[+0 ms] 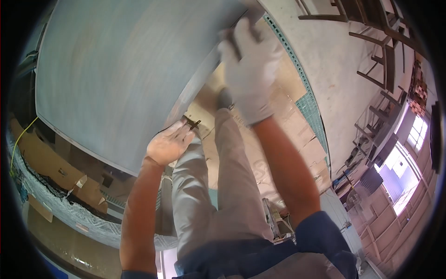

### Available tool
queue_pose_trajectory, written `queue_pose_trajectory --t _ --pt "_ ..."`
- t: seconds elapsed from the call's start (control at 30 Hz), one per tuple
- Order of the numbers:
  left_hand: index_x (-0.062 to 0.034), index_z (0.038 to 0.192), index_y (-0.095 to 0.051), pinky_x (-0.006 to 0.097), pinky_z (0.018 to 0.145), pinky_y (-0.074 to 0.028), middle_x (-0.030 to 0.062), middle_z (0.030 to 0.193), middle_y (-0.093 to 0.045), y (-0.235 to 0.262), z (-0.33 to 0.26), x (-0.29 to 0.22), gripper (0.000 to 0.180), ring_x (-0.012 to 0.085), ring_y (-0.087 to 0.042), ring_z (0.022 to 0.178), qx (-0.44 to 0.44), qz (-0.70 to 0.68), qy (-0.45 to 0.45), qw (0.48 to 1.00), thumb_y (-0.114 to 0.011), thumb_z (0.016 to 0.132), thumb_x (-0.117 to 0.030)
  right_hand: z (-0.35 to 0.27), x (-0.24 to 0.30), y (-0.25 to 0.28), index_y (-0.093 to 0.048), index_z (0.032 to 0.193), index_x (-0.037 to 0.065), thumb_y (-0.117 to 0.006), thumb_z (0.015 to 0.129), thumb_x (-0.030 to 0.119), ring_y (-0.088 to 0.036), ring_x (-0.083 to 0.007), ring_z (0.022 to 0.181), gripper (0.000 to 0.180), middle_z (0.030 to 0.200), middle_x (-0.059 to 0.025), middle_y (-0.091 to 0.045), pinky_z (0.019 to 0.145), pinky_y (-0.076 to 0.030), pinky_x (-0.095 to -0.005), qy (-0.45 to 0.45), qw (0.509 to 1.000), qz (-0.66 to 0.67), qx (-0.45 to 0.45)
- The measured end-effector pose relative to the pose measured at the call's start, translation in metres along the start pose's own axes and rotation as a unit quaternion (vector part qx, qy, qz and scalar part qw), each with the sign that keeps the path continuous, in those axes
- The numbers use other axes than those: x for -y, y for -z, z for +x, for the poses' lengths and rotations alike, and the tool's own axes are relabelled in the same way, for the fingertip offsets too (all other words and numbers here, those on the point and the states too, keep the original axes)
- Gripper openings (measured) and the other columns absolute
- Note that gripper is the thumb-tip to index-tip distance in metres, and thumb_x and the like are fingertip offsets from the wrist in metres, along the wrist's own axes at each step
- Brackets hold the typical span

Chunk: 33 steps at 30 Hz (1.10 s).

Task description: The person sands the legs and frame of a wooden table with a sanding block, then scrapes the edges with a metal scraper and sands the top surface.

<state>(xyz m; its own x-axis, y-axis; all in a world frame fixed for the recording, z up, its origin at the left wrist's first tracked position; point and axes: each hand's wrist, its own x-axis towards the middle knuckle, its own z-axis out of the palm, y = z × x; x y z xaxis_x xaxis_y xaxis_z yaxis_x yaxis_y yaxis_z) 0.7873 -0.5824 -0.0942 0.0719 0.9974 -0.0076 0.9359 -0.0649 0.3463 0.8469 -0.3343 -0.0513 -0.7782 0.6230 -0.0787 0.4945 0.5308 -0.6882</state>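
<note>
The large grey-blue panel fills the upper left of the view, tilted, its lower right edge running down toward the person's knees; everything below is placed against that edge. To the left of the panel and below it lie sheets of brown cardboard and a yellow cable, well apart from either hand.

The left hand, bare, sits under the panel's lower edge with the fingers curled up against it; how tightly it grips cannot be told, as the fingertips are hidden behind the edge. A small dark clip or bracket shows just beside the fingers.

The right hand, gloved in white, is closed over the panel's upper right corner, fingers wrapped across the edge; it appears to have a firm hold.

Judging from this, the panel is carried on two edge grips only; the bare left hand could be cut or pinched by the edge if the panel slides down; the glove could slip if the weight swings. Beyond the panel's right edge, the teal tiled strip and the cardboard-covered floor could trip the feet; the corner could strike them if it drops.
</note>
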Motion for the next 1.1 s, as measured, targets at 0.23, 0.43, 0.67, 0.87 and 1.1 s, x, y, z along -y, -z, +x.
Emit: queue_pose_trajectory --t 0.23,0.43,0.67,0.87,1.1 --pt "-0.0111 0.093 -0.064 0.033 0.11 -0.044 0.0067 0.11 -0.07 0.006 -0.016 0.005 0.01 0.0221 -0.065 0.117 0.049 0.023 -0.023 0.998 -0.058 0.087 -0.017 0.02 0.017 0.024 -0.063 0.099 0.005 -0.068 0.093 0.018 -0.063 -0.0163 0.089 0.016 0.097 -0.0062 -0.062 0.073 -0.052 -0.032 -0.018 0.991 0.076 0.107" --pt "-0.0114 0.104 -0.067 0.032 0.115 -0.038 0.0054 0.111 -0.071 0.001 -0.024 0.0 0.019 0.0183 -0.063 0.123 0.169 0.007 -0.001 0.986 -0.056 0.091 -0.019 -0.031 0.025 -0.027 -0.065 0.105 0.004 -0.066 0.088 0.004 -0.062 -0.0239 0.083 0.017 0.097 -0.0073 -0.064 0.073 -0.056 -0.0352 -0.057 0.977 0.17 0.114" --pt "-0.0087 0.103 -0.067 0.041 0.102 -0.05 0.0122 0.112 -0.07 -0.005 -0.057 -0.087 0.02 0.0314 -0.065 0.11 0.076 -0.113 0.193 0.972 -0.067 0.085 -0.017 0.012 -0.011 -0.006 -0.068 0.117 0.006 -0.076 0.082 0.014 -0.063 -0.0232 0.09 0.037 0.102 -0.0075 -0.063 0.071 -0.056 -0.0363 -0.007 0.978 0.207 0.034" --pt "-0.0073 0.105 -0.063 0.052 0.083 -0.055 0.0179 0.102 -0.071 -0.035 -0.159 -0.197 0.018 0.041 -0.066 0.1 0.17 -0.303 0.519 0.781 -0.065 0.092 -0.018 -0.142 0.086 -0.096 -0.061 0.126 0.017 -0.066 0.09 0.042 -0.062 -0.0205 0.102 0.044 0.12 -0.0092 -0.061 0.075 -0.054 -0.0362 0.314 0.919 -0.14 0.194" --pt "-0.0034 0.098 -0.063 0.052 0.07 -0.053 0.0215 0.08 -0.069 -0.055 -0.285 -0.31 0.014 0.0464 -0.066 0.074 0.037 -0.303 0.703 0.642 -0.063 0.097 -0.018 -0.032 0.059 -0.013 -0.067 0.103 0.0 -0.075 0.087 0.011 -0.067 -0.0335 0.089 0.021 0.098 -0.0156 -0.065 0.076 -0.054 -0.0433 0.06 0.998 -0.001 0.018"
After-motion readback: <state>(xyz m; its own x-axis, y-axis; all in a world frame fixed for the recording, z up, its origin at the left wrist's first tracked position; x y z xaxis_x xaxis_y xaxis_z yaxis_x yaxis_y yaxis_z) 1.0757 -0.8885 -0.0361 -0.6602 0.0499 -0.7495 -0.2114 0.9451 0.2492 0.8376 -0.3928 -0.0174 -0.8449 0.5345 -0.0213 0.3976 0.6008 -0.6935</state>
